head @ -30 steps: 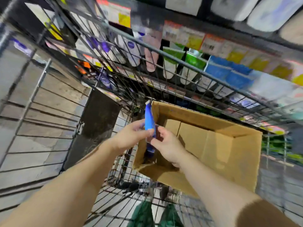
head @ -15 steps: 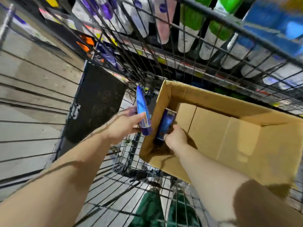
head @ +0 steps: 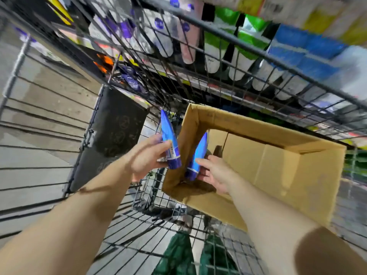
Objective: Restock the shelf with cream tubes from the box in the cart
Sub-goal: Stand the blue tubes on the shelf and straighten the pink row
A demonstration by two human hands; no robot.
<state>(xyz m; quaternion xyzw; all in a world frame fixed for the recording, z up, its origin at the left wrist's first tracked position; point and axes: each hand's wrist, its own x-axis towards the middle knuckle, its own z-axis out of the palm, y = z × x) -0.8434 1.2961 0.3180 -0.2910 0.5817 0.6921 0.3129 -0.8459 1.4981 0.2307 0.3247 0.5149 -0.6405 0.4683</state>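
An open cardboard box (head: 286, 175) sits in a black wire cart (head: 143, 207). My left hand (head: 145, 157) grips a blue cream tube (head: 168, 139) just left of the box's corner, cap end down and crimped end up. My right hand (head: 214, 173) holds a second blue cream tube (head: 197, 157) over the box's near left corner, tilted the same way. The two tubes are side by side, a small gap apart. The box's inside looks bare where it shows. Behind the cart's wire wall stands the shelf (head: 218, 90), stocked with tubes and bottles.
A dark panel (head: 113, 133) hangs on the cart's left wire side. Grey floor (head: 39, 108) lies to the left. Green trouser legs (head: 190, 255) show through the cart's bottom grid. Shelf goods in white, green, blue and purple are blurred behind the wire.
My right hand lifted a second blue tube out of the box's corner and raised it beside the first. My left hand kept its tube, shifting slightly left. The view tilted.
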